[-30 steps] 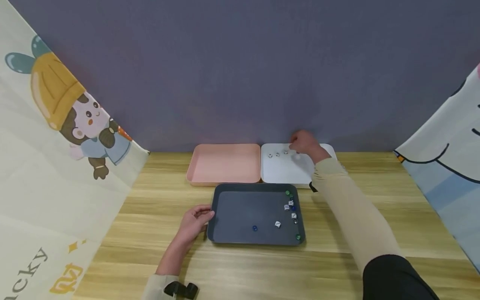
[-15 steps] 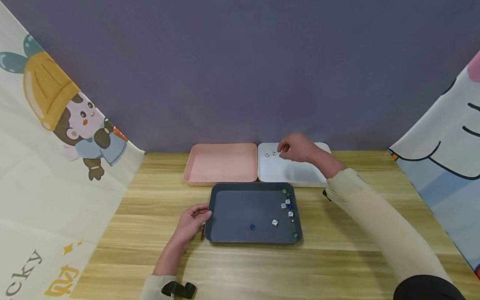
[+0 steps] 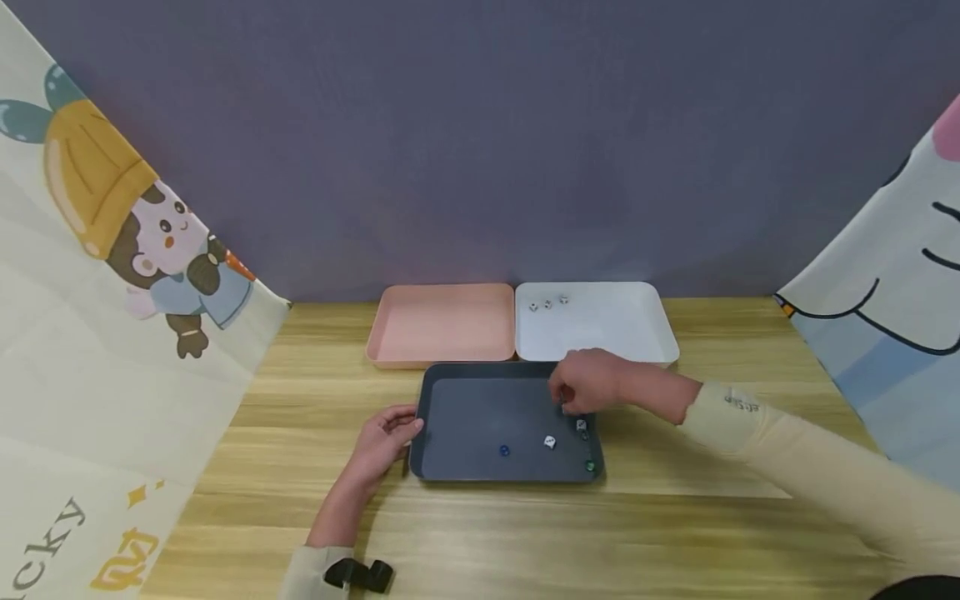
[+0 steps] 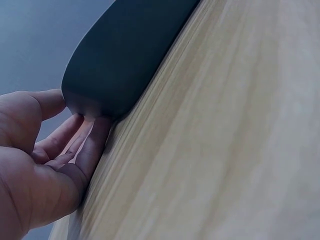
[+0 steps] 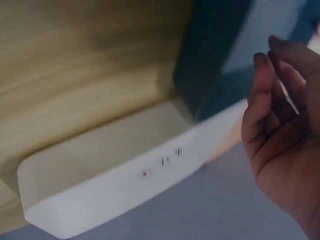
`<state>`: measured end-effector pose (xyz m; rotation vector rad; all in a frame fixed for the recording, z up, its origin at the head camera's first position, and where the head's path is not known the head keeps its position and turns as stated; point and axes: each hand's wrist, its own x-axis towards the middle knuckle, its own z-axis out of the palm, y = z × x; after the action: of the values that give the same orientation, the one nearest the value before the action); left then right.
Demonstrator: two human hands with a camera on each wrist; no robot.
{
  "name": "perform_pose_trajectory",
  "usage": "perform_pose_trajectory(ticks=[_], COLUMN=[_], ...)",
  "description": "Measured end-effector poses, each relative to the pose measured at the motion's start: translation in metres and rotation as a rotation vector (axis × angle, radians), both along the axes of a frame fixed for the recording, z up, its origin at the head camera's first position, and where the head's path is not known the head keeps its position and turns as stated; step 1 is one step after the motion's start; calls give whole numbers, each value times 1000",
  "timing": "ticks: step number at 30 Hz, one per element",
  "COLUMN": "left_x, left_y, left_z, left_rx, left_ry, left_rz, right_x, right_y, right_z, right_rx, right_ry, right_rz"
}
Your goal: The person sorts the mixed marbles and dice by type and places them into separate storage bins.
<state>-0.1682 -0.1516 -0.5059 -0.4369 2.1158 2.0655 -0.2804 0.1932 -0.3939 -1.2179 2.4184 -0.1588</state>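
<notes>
My left hand (image 3: 382, 442) holds the left edge of a dark grey tray (image 3: 465, 473). In the left wrist view its thumb is at the rim and its fingers touch the outer wall (image 4: 107, 75). My right hand (image 3: 592, 381) is over the tray's right side, thumb and fingers bent close together. A white die (image 3: 567, 409) shows at its fingertips; whether they pinch it cannot be told. The tray also bears another white die (image 3: 550, 442), a small blue piece (image 3: 505, 450) and a green piece (image 3: 589, 466). The hand hides pieces in the upper right corner.
Behind the dark tray a white tray (image 3: 607, 325) stands beside a pink tray (image 3: 450, 321). Three small white dice (image 3: 548, 304) form a row in the white tray. A grey-blue surface (image 3: 480, 150) rises behind the wooden tabletop (image 3: 480, 542).
My right hand has come from the white tray to the right side of the dark tray. The third white die now shows uncovered in the white tray. My left hand keeps its place.
</notes>
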Motion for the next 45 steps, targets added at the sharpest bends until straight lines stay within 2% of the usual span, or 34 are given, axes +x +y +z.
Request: perform_pose_trajectory(ticks=[4,7,13,23,32,45], left_x=[0,-1,0,0,0,0], left_y=[0,0,0,1,2,2], left_z=[0,0,2,5,4,2], left_rx=[7,7,13,22,2,24], left_ry=[-4,-2,-2,-2,-8,10], left_rz=[-8,-13,-10,-13,-12,-6], right_x=[12,15,15,16,11,14], right_y=[-2,-2,0,-5,-4,0], right_z=[-12,-20,-30,-36,-54,-54], right_rx=[20,0,-15,-11,-123,-189], right_ry=[-24,-31,-84,-123,-232,-230], right_rz=[65,81,72,103,87,1])
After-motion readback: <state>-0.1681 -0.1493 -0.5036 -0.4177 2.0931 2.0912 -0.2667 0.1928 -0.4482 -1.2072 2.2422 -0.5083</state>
